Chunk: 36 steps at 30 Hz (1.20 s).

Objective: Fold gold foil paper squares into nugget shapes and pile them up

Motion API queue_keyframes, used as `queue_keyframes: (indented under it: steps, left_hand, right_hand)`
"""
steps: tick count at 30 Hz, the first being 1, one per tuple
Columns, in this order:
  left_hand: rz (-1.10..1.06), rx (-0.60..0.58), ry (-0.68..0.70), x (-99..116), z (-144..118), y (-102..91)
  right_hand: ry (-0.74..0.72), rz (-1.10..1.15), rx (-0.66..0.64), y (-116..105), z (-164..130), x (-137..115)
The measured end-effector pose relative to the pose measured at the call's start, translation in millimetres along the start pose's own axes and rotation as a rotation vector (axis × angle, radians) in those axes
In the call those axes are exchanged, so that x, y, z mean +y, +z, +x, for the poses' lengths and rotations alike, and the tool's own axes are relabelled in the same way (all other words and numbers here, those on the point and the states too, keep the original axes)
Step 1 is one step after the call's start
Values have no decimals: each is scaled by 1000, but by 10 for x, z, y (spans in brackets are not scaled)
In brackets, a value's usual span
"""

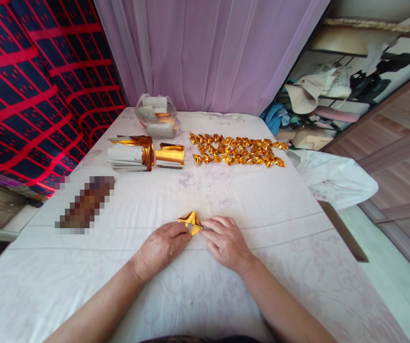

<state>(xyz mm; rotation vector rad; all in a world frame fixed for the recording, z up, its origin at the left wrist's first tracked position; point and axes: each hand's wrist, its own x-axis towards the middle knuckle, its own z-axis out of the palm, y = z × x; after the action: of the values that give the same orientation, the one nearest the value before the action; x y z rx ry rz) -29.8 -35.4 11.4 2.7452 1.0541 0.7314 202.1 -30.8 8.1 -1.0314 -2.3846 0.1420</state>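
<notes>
- A folded gold paper (189, 222) lies on the white cloth (226, 295) of the table, near the front edge and close to the middle, right between the two hands.
- The paper is folded into a small pointed shape; its peak points away from the person, toward the far side of the table, and its wider base runs left to right under the fingertips.
- The left hand (162, 247) rests palm down on the cloth, fingers held together, their tips pressing on the left part of the paper.
- The right hand (226, 240) also lies palm down, fingers slightly bent and close together, tips touching the right edge of the paper; whether any finger pinches a flap I cannot tell.
- Both forearms come in from the near edge and meet at the paper.
- Farther back, well apart from the hands, rows of finished gold pieces (237, 151) lie packed side by side, the rows running left to right.
- To their left sit a short stack of gold sheets (169, 156) and a larger bundle of sheets (129, 153), just beside each other.
- Behind those stands a clear plastic bag (158, 116) with more paper inside.
- A pale purple curtain (208, 47) hangs beyond the table.
</notes>
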Motion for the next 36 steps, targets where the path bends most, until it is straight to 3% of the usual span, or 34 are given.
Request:
queue_keyframes:
  steps: [8,17,22,27,36]
  left_hand:
    - [-94,-5,-27,-30,10,2]
    - [-71,133,-142,-96,-15,-97]
    - [83,22,-167,-232,-47,-136]
    - [98,-96,-160,-290,-59,-118]
    - [126,-50,-109,-262,2,-111]
  right_hand:
    - [-28,-17,-47,-4,40,-40]
    - [13,-15,-70,6,52,-68]
    - [28,-4,-97,19,43,-63]
    - [25,-4,-98,32,43,-53]
    - [26,-17,-72,54,62,-56]
